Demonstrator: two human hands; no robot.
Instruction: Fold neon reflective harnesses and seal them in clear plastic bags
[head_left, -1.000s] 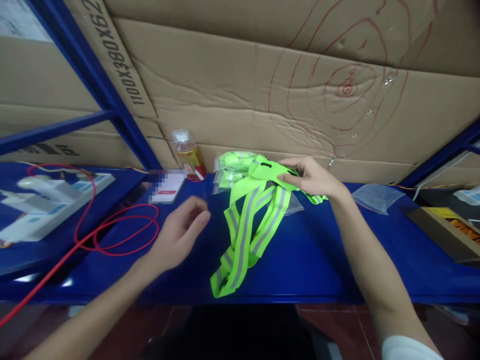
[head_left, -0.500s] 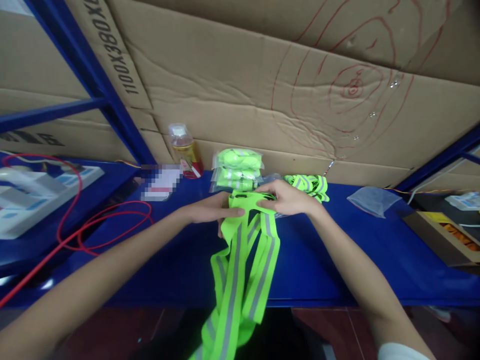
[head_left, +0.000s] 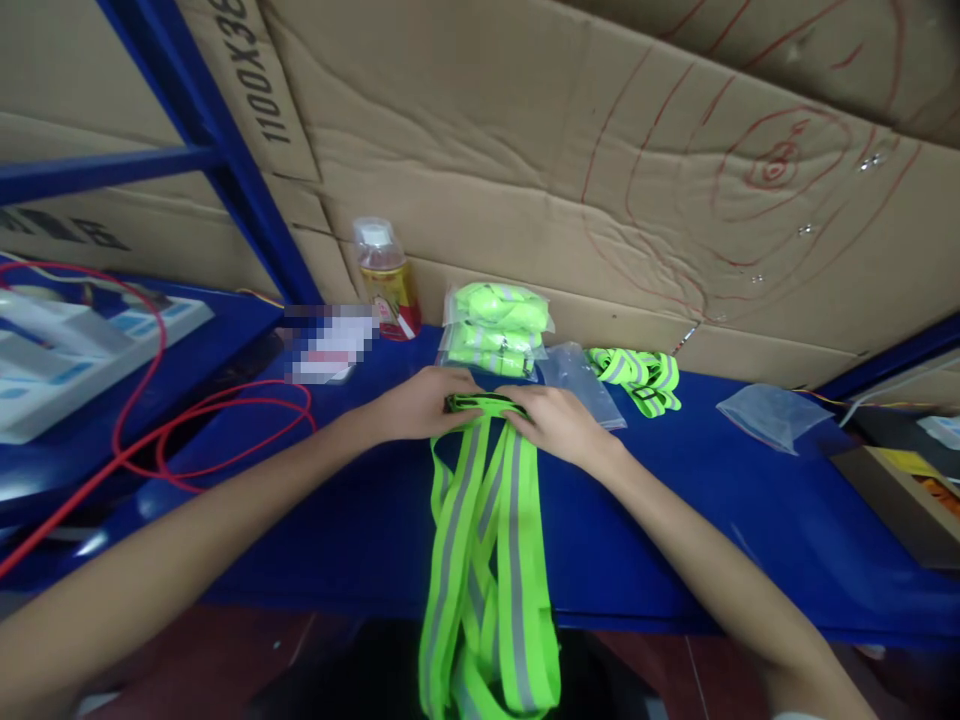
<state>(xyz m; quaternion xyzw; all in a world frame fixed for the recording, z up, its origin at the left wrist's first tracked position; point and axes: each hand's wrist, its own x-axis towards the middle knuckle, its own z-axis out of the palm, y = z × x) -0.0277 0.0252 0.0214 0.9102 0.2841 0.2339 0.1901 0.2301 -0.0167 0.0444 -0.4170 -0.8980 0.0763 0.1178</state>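
Between my hands is a neon-green reflective strap (head_left: 519, 540) with a grey stripe down its middle. My left hand (head_left: 429, 402) is closed on the left side of its gathered top, where dark buckle parts show. On the right side of that same bunch, my right hand (head_left: 551, 415) grips with thumb and fingers. Long loops hang from the bunch over the table's front edge. Past my hands sits a stack of bagged green straps (head_left: 496, 325). A clear plastic bag (head_left: 581, 383) lies just beyond my right hand, beside a loose coiled strap (head_left: 637, 377).
On the blue table (head_left: 652, 540), a drink bottle (head_left: 390, 285) stands against the cardboard (head_left: 480, 150). To the left are a red cable (head_left: 225, 400) and a white power strip (head_left: 90, 370). At right lie another clear bag (head_left: 776, 415) and an open cardboard box (head_left: 892, 500).
My hands have drawn the strap's top into a flatter, tighter bunch. The loops now hang straighter. The camera view has shifted slightly, uncovering the clear bag behind my right hand.
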